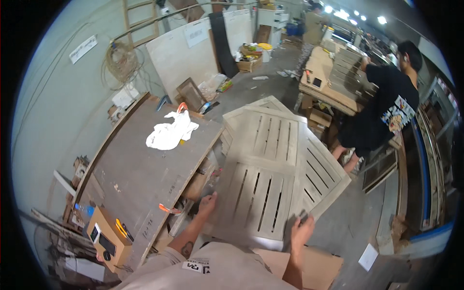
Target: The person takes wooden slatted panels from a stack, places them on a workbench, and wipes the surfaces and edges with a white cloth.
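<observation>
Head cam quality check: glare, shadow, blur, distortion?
Head view: ceiling lamps glare at upper right; white cloth looks nearly blown out; the near half of the slatted panel looks dimmer, as if shaded; right hand slightly soft, possibly motion blur; fisheye bends the left workbench edge, with black corners.

Pale slatted wooden panel [263,163], flat, atop similar panel [323,170] set askew.
</observation>
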{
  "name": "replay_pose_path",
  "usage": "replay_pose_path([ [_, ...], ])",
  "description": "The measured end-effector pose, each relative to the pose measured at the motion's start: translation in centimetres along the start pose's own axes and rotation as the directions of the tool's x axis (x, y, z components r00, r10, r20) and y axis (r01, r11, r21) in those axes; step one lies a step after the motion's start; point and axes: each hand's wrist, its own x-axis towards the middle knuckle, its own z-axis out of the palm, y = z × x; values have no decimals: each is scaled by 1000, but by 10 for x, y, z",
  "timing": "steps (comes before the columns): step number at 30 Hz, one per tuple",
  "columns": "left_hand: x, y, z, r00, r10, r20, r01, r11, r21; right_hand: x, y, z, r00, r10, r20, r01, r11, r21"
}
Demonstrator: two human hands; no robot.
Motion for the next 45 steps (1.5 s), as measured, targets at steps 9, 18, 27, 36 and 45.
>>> replay_pose_path([
  [9, -44, 45, -4, 985, 23, -172, -21, 1000, 16, -16, 54, 21, 979, 177, 100, -170, 983, -71],
  [18, -81, 35, -115, 930, -50, -365, 12, 994, -105, -22, -31, 53, 948, 139, 285, -209, 950, 232],
  [27, -88, -98, -254, 618, -291, -730, 59, 944, -325, -37, -259, 180, 745, -229, 626, -8, 936, 351],
  [36, -56, -187, -354, 317, -586, -746, 103, 803, -587, -102, -447, 347, 504, -571, 648, 461, 812, 358],
  [45, 2, -237, -393, 357, -422, -833, 241, 903, -355, -142, -522, 423, 293, -671, 681, 659, 658, 364],
])
